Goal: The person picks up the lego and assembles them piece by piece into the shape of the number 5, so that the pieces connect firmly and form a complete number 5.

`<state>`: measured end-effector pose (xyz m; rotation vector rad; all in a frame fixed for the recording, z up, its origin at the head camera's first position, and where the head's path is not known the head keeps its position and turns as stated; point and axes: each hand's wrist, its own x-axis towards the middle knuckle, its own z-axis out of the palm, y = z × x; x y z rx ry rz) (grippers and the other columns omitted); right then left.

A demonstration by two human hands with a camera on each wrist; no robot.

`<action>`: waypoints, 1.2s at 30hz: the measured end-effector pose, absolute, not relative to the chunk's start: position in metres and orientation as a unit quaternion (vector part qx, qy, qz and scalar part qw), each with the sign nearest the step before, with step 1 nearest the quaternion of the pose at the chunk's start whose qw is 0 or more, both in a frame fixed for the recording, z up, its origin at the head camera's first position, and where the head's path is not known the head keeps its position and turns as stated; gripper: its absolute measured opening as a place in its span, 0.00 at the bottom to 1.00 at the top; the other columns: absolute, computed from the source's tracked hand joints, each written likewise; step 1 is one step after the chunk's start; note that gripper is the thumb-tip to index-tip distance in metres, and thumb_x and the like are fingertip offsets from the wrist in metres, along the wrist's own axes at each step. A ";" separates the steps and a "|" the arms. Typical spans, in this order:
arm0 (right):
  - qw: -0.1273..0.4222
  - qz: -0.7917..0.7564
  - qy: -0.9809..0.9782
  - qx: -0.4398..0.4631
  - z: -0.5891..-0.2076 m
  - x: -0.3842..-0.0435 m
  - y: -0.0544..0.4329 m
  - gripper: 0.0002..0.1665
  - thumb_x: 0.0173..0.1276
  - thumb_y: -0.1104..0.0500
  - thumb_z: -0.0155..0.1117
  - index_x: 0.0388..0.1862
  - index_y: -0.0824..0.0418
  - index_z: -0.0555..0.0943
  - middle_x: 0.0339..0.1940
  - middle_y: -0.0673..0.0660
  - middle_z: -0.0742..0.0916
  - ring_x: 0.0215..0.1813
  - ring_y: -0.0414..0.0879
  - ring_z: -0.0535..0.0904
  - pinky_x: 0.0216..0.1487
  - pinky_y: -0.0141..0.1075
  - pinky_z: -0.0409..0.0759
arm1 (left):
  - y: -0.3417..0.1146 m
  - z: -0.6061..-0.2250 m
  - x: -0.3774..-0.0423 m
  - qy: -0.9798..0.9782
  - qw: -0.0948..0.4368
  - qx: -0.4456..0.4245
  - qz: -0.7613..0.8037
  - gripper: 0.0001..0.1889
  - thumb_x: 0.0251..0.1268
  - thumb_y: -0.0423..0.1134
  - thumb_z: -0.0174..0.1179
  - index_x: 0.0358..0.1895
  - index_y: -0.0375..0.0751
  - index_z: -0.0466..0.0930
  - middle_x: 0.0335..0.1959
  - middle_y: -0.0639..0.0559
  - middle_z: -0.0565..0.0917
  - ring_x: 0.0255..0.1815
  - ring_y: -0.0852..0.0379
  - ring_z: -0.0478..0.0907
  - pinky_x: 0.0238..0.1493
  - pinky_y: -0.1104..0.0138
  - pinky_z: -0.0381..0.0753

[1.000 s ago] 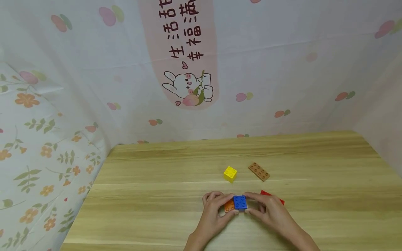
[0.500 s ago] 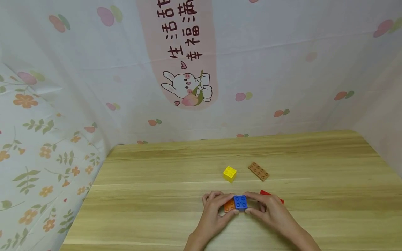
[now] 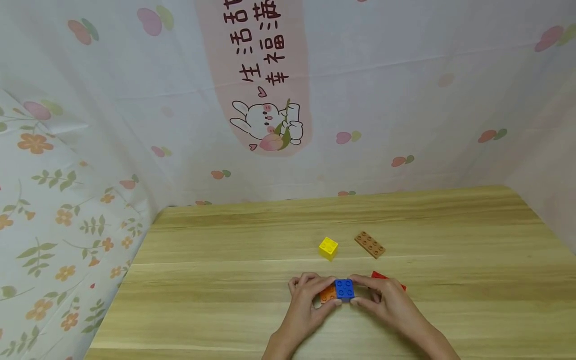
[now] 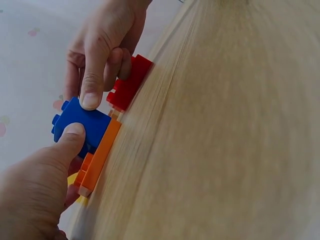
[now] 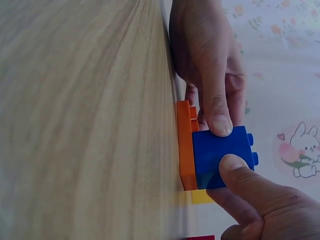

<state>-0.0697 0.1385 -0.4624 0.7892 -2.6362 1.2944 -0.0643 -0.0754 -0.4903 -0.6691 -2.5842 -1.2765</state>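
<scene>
A blue two-by-two toy brick (image 3: 345, 289) sits over the right part of a flat orange brick (image 3: 328, 294) on the table. My left hand (image 3: 309, 300) pinches the blue brick from the left, thumb on its near side and index finger at the far side. From the right, my right hand (image 3: 390, 302) pinches the same brick in a like way. In the right wrist view the blue brick (image 5: 220, 150) stands squarely against the studded face of the orange brick (image 5: 185, 150), two of whose studs show uncovered. The left wrist view shows both thumbs pressing the blue brick (image 4: 82, 122).
Behind the hands lie a yellow two-by-two brick (image 3: 329, 248) and a flat brown studded plate (image 3: 370, 244). A red brick (image 4: 131, 84) rests beside the right hand, partly hidden by it in the head view. Patterned cloth (image 3: 382, 100) hangs behind the wooden table (image 3: 216, 280).
</scene>
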 end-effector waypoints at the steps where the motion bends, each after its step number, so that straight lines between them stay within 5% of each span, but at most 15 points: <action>1: 0.050 0.426 -0.865 0.260 -0.462 -0.070 0.139 0.22 0.52 0.59 0.73 0.47 0.66 0.82 0.15 0.37 0.66 0.18 0.28 0.59 0.15 0.25 0.61 | -0.075 -0.490 -0.064 -0.870 0.090 -0.224 -0.430 0.21 0.56 0.49 0.64 0.52 0.46 0.81 0.44 0.59 0.82 0.48 0.62 0.68 0.47 0.54 0.52; 20: 0.049 0.423 -0.870 0.246 -0.457 -0.069 0.136 0.22 0.50 0.59 0.75 0.46 0.63 0.82 0.14 0.40 0.67 0.17 0.28 0.58 0.15 0.24 0.59 | -0.074 -0.489 -0.063 -0.877 0.100 -0.228 -0.411 0.22 0.55 0.51 0.64 0.52 0.48 0.81 0.44 0.61 0.82 0.48 0.62 0.66 0.50 0.49 0.50; 32: -0.003 0.402 -0.892 0.207 -0.433 -0.072 0.166 0.24 0.53 0.59 0.73 0.51 0.61 0.80 0.33 0.49 0.84 0.16 0.30 0.58 0.15 0.26 0.61 | -0.074 -0.494 -0.061 -0.879 0.114 -0.239 -0.397 0.24 0.53 0.50 0.67 0.56 0.52 0.78 0.47 0.63 0.81 0.49 0.61 0.66 0.51 0.49 0.50; 36: 0.007 0.377 -0.906 0.190 -0.429 -0.074 0.179 0.25 0.52 0.58 0.73 0.50 0.61 0.80 0.17 0.42 0.74 0.15 0.30 0.55 0.15 0.26 0.58 | -0.074 -0.494 -0.061 -0.882 0.122 -0.243 -0.386 0.27 0.52 0.52 0.67 0.58 0.51 0.76 0.50 0.62 0.79 0.50 0.61 0.66 0.51 0.51 0.52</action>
